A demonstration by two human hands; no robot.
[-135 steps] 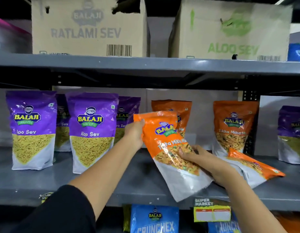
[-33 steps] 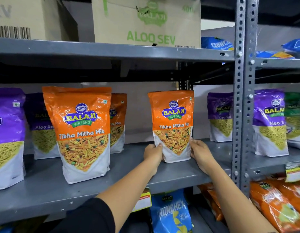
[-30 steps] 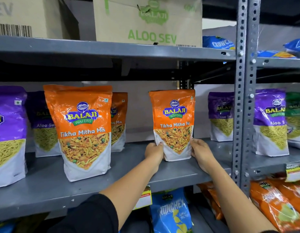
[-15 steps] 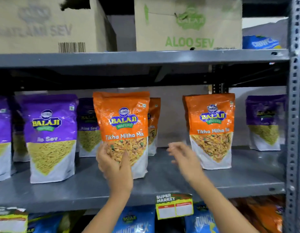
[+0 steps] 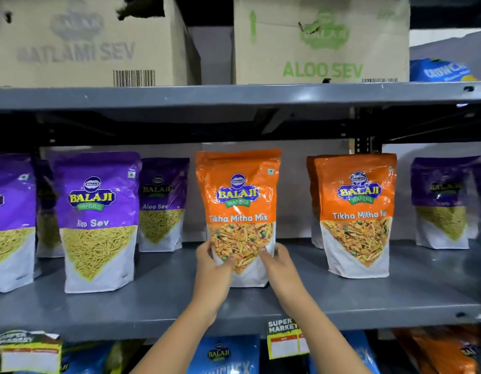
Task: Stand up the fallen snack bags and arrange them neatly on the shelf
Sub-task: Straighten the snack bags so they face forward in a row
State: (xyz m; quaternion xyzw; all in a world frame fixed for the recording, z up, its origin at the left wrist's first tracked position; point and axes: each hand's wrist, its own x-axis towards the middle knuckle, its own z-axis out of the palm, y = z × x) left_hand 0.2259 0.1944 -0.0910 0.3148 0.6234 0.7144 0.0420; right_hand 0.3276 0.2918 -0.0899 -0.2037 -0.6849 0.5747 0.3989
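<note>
An orange Tikha Mitha Mix bag stands upright in the middle of the grey shelf. My left hand grips its lower left edge and my right hand grips its lower right edge. A second orange Tikha Mitha Mix bag stands upright to the right, with another orange bag partly hidden behind it. Purple Aloo Sev bags stand to the left: one in front, one further back, and one cut off by the left edge.
A purple bag stands at the far right. Cardboard boxes marked Ratlami Sev and Aloo Sev sit on the upper shelf. A yellow price tag hangs on the shelf's front lip. Blue and orange packs fill the shelf below.
Both hands have left the right orange bag and moved left to the middle orange bag, closing on its lower edges. The view has shifted left.
</note>
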